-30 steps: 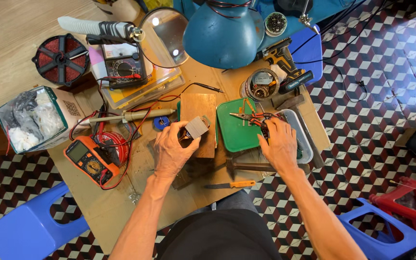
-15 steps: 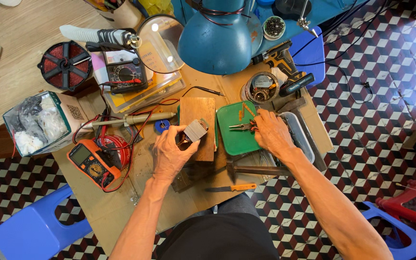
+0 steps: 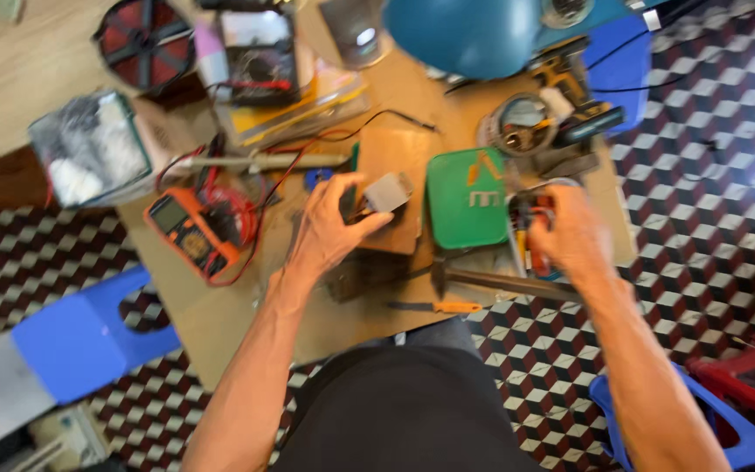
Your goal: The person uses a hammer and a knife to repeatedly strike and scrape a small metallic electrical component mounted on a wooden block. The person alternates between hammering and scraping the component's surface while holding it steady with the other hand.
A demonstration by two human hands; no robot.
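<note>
My left hand (image 3: 332, 234) holds a small grey box (image 3: 387, 191) above a wooden block (image 3: 395, 157) in the middle of the cardboard-covered table. My right hand (image 3: 572, 229) is over the metal tray at the right. Its fingers are curled around a red-handled tool (image 3: 530, 217), though motion blurs the picture. A green plastic lid (image 3: 465, 199) lies between my two hands.
An orange multimeter (image 3: 187, 229) with red leads lies at the left, and a clear box of white bits (image 3: 89, 157) beyond it. A hammer (image 3: 500, 281) and an orange-handled screwdriver (image 3: 440, 307) lie near the front edge. A blue lamp (image 3: 474, 31), a red spool (image 3: 146, 42) and a drill (image 3: 580, 98) stand at the back. Blue stools (image 3: 89, 334) flank the table.
My right hand has drawn back toward me from the green lid and now sits over the tray with the red-handled tool. My left hand keeps the grey box. The view has swung and blurred.
</note>
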